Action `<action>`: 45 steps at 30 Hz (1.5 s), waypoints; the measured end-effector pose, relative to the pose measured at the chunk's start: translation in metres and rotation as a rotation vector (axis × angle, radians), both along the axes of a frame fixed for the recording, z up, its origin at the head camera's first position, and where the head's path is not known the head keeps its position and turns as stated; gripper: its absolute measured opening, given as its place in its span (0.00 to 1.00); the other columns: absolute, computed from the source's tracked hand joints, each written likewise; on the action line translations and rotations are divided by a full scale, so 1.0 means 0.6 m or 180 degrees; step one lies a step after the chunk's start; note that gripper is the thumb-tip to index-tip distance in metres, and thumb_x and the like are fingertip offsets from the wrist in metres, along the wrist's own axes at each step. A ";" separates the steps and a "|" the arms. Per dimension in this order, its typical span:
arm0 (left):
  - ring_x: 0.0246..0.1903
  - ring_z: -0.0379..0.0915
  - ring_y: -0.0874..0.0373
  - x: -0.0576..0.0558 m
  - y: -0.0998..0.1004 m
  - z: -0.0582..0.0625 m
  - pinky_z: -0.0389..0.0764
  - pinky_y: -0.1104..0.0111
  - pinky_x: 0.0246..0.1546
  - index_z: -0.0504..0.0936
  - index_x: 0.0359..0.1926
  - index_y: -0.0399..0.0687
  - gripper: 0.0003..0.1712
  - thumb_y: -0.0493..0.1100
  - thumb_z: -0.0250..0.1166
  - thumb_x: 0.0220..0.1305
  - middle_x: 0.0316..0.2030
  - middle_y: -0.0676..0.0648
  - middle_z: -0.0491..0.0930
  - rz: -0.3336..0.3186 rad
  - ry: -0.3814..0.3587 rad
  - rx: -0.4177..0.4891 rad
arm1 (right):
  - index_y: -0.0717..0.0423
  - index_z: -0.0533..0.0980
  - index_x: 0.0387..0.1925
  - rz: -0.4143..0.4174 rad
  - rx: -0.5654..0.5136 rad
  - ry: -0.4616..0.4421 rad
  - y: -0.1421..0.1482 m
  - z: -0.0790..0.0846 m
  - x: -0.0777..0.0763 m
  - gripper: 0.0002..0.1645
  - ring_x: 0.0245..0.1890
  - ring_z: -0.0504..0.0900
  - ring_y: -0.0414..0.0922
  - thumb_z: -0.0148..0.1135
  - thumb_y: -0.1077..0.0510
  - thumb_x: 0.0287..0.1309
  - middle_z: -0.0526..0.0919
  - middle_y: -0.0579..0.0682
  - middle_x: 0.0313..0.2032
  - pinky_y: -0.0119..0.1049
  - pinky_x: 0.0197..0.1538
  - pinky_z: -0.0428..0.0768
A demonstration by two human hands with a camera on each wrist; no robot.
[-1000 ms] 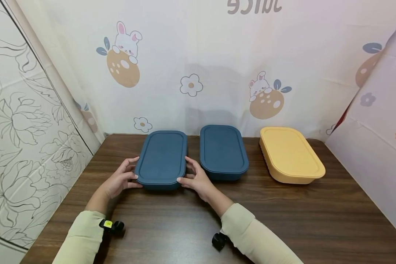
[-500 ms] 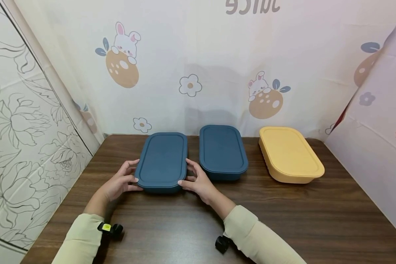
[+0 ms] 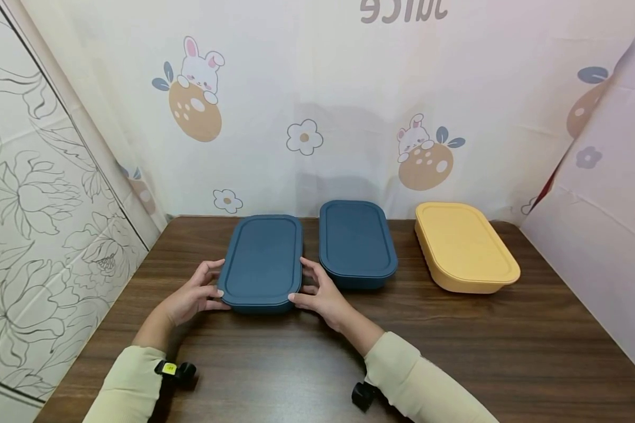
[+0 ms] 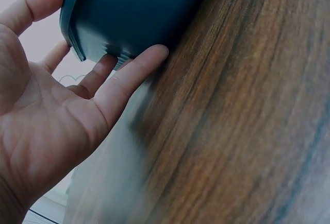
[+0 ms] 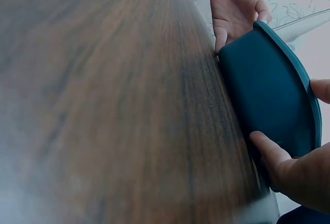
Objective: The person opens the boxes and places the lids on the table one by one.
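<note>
A dark blue lidded container [image 3: 264, 258] sits at the left of the table, held between both hands. My left hand [image 3: 190, 299] grips its near left corner, thumb at the lid's rim and the other fingers spread along the side. At the near right corner, my right hand [image 3: 325, 299] holds it in the same way. The left wrist view shows the little finger [image 4: 139, 67] low against the container's wall, close over the table. Both hands appear at opposite ends of the container [image 5: 268, 90] in the right wrist view.
Just right of the held container stands a second dark blue lidded container [image 3: 357, 241]. Farther right is a yellow lidded container [image 3: 468, 244]. Behind the brown wooden table [image 3: 275, 376] hangs a printed curtain [image 3: 349, 76], with a flower-patterned panel [image 3: 42, 194] on the left.
The held blue container has slid slightly toward me and a little to the right, and both hands have moved with it. The other two containers stay where they were.
</note>
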State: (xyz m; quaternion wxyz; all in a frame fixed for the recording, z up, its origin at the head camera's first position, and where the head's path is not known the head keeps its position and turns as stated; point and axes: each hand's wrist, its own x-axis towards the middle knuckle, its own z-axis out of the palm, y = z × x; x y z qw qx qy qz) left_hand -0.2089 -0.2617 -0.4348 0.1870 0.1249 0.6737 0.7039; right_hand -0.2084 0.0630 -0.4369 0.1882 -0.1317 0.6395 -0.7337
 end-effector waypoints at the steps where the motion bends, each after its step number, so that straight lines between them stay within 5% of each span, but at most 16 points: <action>1: 0.49 0.76 0.51 0.000 0.000 0.000 0.79 0.49 0.48 0.44 0.72 0.45 0.41 0.29 0.55 0.63 0.67 0.27 0.43 -0.0010 -0.0003 -0.0009 | 0.47 0.50 0.75 0.0004 0.0001 -0.0008 0.001 0.000 0.001 0.52 0.62 0.68 0.60 0.67 0.66 0.57 0.55 0.61 0.70 0.47 0.51 0.80; 45: 0.50 0.71 0.48 0.023 0.019 0.003 0.81 0.52 0.46 0.43 0.69 0.44 0.43 0.29 0.58 0.59 0.64 0.28 0.45 -0.0134 -0.0040 -0.0146 | 0.49 0.51 0.74 0.0090 0.0077 -0.0006 0.029 0.003 0.032 0.50 0.60 0.70 0.59 0.67 0.67 0.56 0.55 0.62 0.68 0.45 0.50 0.80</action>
